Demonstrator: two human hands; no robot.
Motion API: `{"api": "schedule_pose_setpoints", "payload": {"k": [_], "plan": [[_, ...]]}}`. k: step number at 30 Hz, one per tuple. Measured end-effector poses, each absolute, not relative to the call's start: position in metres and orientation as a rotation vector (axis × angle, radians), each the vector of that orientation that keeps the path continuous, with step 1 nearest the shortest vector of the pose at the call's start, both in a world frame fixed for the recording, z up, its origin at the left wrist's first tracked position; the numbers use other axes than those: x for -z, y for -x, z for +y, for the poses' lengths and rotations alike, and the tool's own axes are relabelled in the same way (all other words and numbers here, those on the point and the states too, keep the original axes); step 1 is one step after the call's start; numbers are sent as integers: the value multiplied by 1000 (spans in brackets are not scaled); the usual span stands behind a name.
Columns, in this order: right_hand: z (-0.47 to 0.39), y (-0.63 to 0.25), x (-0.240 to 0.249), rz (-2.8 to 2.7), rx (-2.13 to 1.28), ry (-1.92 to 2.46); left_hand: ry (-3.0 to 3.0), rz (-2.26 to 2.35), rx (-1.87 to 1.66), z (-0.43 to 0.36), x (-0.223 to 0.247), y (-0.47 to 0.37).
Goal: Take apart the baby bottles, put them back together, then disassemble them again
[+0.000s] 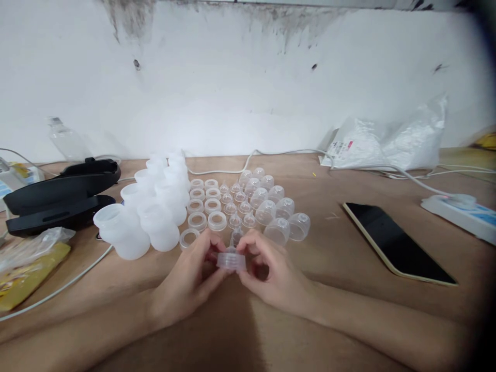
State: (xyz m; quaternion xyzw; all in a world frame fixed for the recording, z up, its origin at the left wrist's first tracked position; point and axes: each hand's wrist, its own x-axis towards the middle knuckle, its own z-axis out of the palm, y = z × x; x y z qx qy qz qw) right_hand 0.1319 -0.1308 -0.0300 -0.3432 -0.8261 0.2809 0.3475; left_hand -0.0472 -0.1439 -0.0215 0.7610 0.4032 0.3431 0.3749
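Between my two hands is a translucent bottle collar ring (231,261) with a clear nipple (231,250) standing up through it. My left hand (197,274) pinches the ring's left side, and my right hand (271,271) pinches its right side. Just beyond my fingers lie rows of loose collar rings (197,221), then clear bottle nipples (244,207) with their tips up. Clear domed caps (277,231) fill the rows to the right of these. Milky white baby bottles (159,227) without tops stand grouped at the left.
A black phone (399,240) lies at the right, near a white power strip (461,209). Against the wall rests a white plastic bag (391,142). Black headgear (62,194), a yellow packet (33,271) and a clear bottle (67,139) occupy the left. A white cable (220,171) crosses the back.
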Motion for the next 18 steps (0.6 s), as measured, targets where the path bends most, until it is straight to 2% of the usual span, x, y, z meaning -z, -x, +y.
{"api": "schedule_pose_setpoints", "payload": {"k": [9,18], "plan": [[-130,-135,32,-2200,-646,721,-2387,1030,-803,-141,19,53],[-134,-130,30,-2147,-577,731,-2347,1082,-830,-144,17,47]]}}
